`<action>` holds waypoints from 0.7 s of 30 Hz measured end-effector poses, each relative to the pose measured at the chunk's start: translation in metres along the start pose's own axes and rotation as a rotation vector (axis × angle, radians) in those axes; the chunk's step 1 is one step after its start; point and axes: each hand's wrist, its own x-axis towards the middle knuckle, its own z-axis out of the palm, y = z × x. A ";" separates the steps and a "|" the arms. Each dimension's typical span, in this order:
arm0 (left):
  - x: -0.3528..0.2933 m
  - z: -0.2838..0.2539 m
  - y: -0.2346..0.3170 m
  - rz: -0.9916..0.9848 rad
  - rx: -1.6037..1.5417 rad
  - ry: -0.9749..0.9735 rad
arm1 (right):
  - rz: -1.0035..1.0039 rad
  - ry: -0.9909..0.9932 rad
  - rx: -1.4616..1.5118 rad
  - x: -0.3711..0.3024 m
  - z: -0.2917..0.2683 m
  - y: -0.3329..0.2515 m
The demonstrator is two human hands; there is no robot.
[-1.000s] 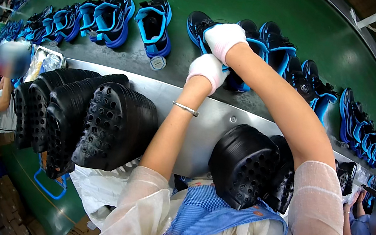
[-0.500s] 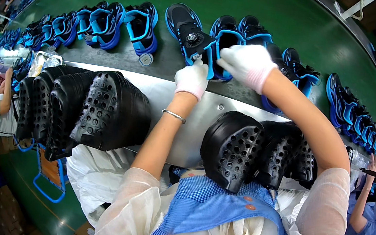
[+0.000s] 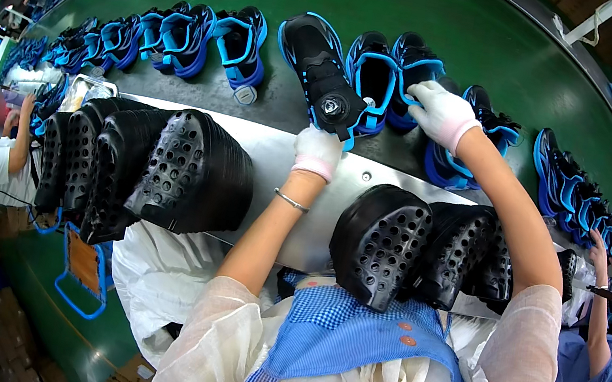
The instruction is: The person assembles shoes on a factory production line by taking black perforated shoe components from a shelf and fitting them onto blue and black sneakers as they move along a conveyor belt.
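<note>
My left hand, in a white glove with a pink cuff, is closed on the heel end of a black-and-blue sneaker with a round dial on its tongue. This sneaker lies tilted, toe pointing away. To its right stands a second sneaker, its collar open upward. My right hand, gloved alike, hovers by the opening of a third sneaker, fingers partly curled and thumb apart. Whether its fingertips touch that collar is unclear. Another sneaker is partly hidden under my right wrist.
Rows of similar sneakers line the green work surface to left and right. Black studded boot-like pieces stand on the metal ledge on both sides of my left forearm. Co-workers sit at either side.
My right hand has moved right, from the second sneaker to beside the third. My left hand has shifted slightly down to the heel end, and the dialed sneaker has moved nearer me.
</note>
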 end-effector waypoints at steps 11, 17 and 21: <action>0.023 -0.039 0.001 -0.008 0.034 -0.096 | 0.003 -0.144 0.023 0.012 0.012 0.018; 0.043 -0.099 -0.011 -0.138 0.108 0.160 | 0.138 -0.210 0.068 -0.020 0.008 0.051; 0.043 -0.110 0.022 0.242 -0.286 0.332 | 0.269 -0.075 -0.050 -0.073 0.001 0.123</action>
